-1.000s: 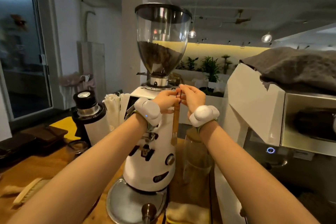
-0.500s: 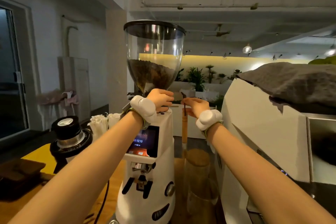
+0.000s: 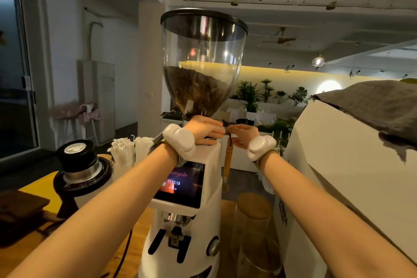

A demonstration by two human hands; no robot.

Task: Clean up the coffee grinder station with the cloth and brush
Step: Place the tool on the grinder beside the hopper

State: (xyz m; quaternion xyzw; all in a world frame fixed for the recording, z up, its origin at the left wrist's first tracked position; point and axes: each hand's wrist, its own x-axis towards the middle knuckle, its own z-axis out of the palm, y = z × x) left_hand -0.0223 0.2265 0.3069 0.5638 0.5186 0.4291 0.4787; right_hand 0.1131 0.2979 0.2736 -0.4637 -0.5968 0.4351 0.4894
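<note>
A white coffee grinder (image 3: 191, 221) with a lit screen and a clear bean hopper (image 3: 203, 63) stands in the middle. A wooden-handled brush (image 3: 227, 162) hangs upright at the grinder's right side from a dark cord. My left hand (image 3: 204, 130) rests on the grinder's top at the hopper's base, its fingertips at the cord. My right hand (image 3: 241, 135) pinches the dark cord just right of the hopper's base. A grey cloth (image 3: 370, 106) lies on the white machine at the right.
A white espresso machine (image 3: 338, 176) fills the right side. A black-topped second grinder (image 3: 79, 165) and a holder of white paper filters (image 3: 130, 151) stand to the left on the wooden counter (image 3: 29, 253). A glass jar with a wooden lid (image 3: 253, 221) sits behind the grinder.
My view has tilted upward and moved closer. Both hands have stayed at the hopper's base, and the brush now hangs lower by its cord beside the grinder.
</note>
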